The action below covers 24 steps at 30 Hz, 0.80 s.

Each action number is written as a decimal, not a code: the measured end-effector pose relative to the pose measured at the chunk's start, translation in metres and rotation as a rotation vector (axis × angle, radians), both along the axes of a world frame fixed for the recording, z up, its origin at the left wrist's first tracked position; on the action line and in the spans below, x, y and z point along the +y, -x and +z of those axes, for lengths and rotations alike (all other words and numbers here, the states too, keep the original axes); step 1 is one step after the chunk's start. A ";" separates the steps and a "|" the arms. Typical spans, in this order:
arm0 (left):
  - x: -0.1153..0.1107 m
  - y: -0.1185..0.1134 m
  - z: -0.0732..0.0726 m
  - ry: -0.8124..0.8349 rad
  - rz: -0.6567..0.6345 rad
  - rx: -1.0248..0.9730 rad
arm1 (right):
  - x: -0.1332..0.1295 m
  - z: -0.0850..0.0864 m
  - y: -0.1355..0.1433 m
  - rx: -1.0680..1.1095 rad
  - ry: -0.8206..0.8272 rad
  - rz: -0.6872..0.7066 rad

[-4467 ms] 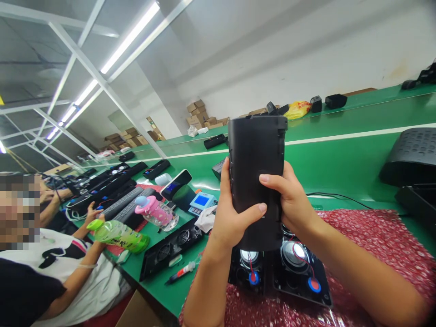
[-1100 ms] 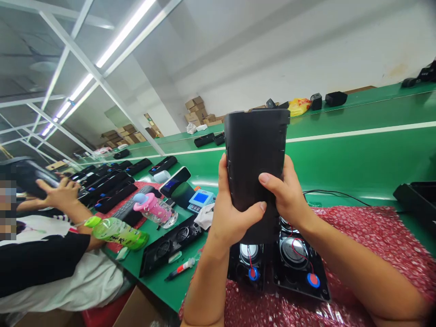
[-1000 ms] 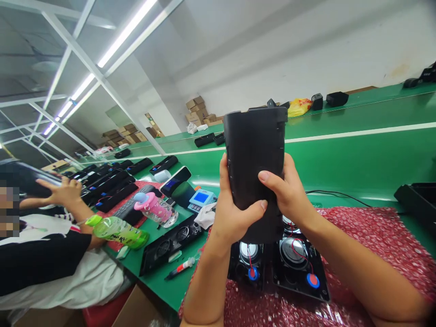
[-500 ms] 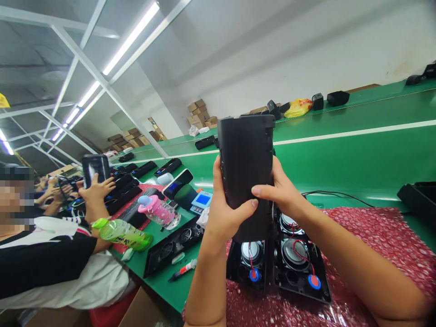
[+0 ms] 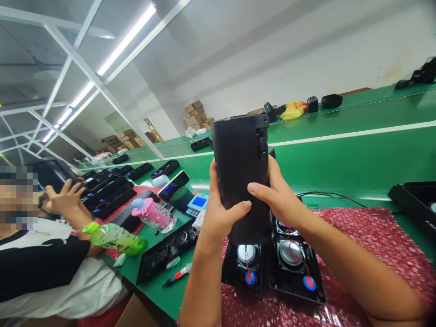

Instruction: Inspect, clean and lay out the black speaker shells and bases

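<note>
Since prev frame, blk casing [image 5: 236,163] had turned a bit, its slotted R edge showing more; co-worker's hand [image 5: 66,200] and the dark case [image 5: 52,172] w/ it had shifted L, nearer the co-worker's head.

Casing was up in front of the wearer, roughly upright, smooth face to cam, bottom end overlapping two spkr panels [image 5: 291,284] in view; couldn't tell if it touched them. L hand [image 5: 221,215] was closed round the casing's L side, thumb flat on the face; R hand [image 5: 282,195] likewise on the R side, thumb across the face, thumb tips near each other but apart. Fingers behind mostly hidden, so couldn't tell their exact grip.

Handling (judgement): prob. rigid molded plastic, stiff, light to mod. wt., no squash under thumbs. Smooth face looked a bit slippery; notches + lug at top R prob. the weak bits, so best hold was likely both long sides, mid-to-low, as held, clear of that corner.

Panels lay on red bubble wrap [image 5: 364,236], drivers up, red wires + blue-rimmed discs exposed, prob. fragile if knocked. To the L on grn bench [image 5: 155,290]: syringe-like tube [image 5: 179,274], long blk panel [image 5: 153,259], grn bottle [image 5: 117,238], pink-lidded cup [image 5: 156,215].
</note>
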<state>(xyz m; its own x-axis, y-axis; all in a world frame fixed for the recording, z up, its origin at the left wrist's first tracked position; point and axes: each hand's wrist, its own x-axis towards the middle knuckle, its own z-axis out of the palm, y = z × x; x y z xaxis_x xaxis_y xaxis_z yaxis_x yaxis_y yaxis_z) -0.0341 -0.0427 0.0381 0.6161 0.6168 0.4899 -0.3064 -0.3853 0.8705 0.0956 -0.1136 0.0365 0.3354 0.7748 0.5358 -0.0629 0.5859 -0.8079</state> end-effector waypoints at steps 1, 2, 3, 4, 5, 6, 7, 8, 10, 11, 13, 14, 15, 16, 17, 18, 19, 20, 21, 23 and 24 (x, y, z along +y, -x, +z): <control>-0.002 -0.001 0.000 -0.009 0.008 -0.005 | -0.001 0.001 0.001 0.044 -0.004 -0.007; -0.003 -0.003 -0.001 -0.019 0.017 -0.004 | -0.002 0.002 0.002 0.086 0.000 -0.023; -0.005 -0.004 -0.002 -0.029 0.027 -0.003 | -0.003 0.003 0.004 0.122 0.009 -0.048; -0.005 -0.005 -0.003 -0.037 0.033 -0.002 | -0.004 0.004 0.005 0.151 0.018 -0.076; -0.006 -0.005 -0.004 -0.044 0.035 -0.002 | -0.005 0.005 0.007 0.173 0.021 -0.099; -0.006 -0.005 -0.005 -0.051 0.039 -0.007 | -0.006 0.006 0.008 0.189 0.017 -0.110; -0.006 -0.005 -0.005 -0.055 0.049 -0.012 | -0.006 0.006 0.010 0.199 0.006 -0.111; -0.006 -0.004 -0.004 -0.057 0.059 -0.014 | -0.007 0.007 0.012 0.205 -0.010 -0.106; -0.009 0.000 -0.001 -0.044 0.079 -0.001 | -0.008 0.009 0.016 0.215 -0.046 -0.095; -0.011 0.001 0.002 -0.030 0.090 0.010 | -0.009 0.009 0.018 0.217 -0.057 -0.097; -0.018 0.005 0.008 0.006 0.117 0.045 | -0.010 0.010 0.022 0.207 -0.070 -0.117; -0.021 0.006 0.010 0.022 0.134 0.061 | -0.011 0.011 0.023 0.198 -0.071 -0.121; -0.023 0.007 0.012 0.035 0.151 0.074 | -0.012 0.011 0.024 0.189 -0.068 -0.119; -0.024 0.008 0.013 0.039 0.161 0.078 | -0.012 0.012 0.025 0.181 -0.062 -0.112; -0.024 0.009 0.014 0.040 0.168 0.080 | -0.013 0.013 0.025 0.173 -0.055 -0.104; -0.022 0.010 0.013 0.037 0.174 0.082 | -0.013 0.013 0.025 0.168 -0.047 -0.097; -0.018 0.011 0.012 0.029 0.176 0.081 | -0.013 0.014 0.025 0.163 -0.041 -0.095; -0.014 0.012 0.010 0.017 0.172 0.084 | -0.014 0.015 0.025 0.156 -0.044 -0.096; -0.009 0.013 0.008 0.002 0.167 0.089 | -0.014 0.015 0.025 0.149 -0.049 -0.101; -0.001 0.015 0.004 -0.020 0.163 0.102 | -0.014 0.015 0.025 0.138 -0.054 -0.106; 0.002 0.016 0.002 -0.026 0.164 0.104 | -0.015 0.015 0.025 0.137 -0.057 -0.108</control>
<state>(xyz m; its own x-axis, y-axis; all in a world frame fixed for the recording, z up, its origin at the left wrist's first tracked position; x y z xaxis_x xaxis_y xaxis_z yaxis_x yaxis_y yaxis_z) -0.0498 -0.0404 0.0404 0.5562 0.7013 0.4459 -0.1468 -0.4452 0.8833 0.0708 -0.1284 0.0519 0.4882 0.7000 0.5212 -0.1046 0.6399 -0.7613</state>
